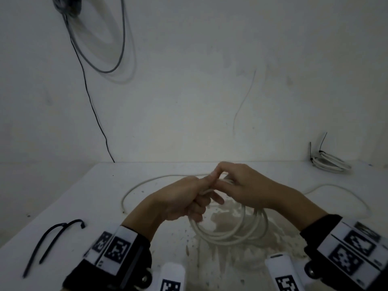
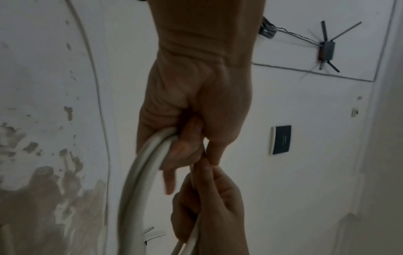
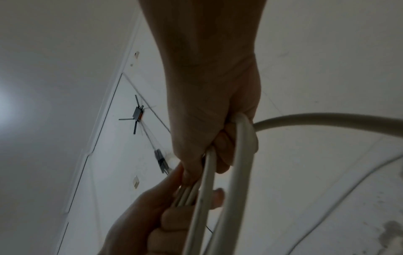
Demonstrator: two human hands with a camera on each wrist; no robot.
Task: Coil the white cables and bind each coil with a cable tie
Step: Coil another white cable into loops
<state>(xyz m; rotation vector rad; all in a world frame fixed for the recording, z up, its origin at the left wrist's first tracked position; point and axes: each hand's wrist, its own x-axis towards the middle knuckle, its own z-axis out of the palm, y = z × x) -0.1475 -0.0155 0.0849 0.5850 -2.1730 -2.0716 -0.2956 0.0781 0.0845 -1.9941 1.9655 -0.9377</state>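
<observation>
Left hand (image 1: 180, 200) grips the round white plastic cable coil (image 1: 228, 229); right hand (image 1: 245, 185) pinches the next loop; keep turns even, fingers tight.

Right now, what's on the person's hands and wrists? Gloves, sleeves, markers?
No gloves: left hand and right hand are bare, forearms uncovered. Each wrist wears a black band carrying white panels printed with black square fiducial markers. White marker-tagged blocks project from the bands toward the camera. No cables on the rig are visible.

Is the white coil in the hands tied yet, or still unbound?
Unbound: the coil carries no tie, and both black cable ties lie loose on the table.
</observation>
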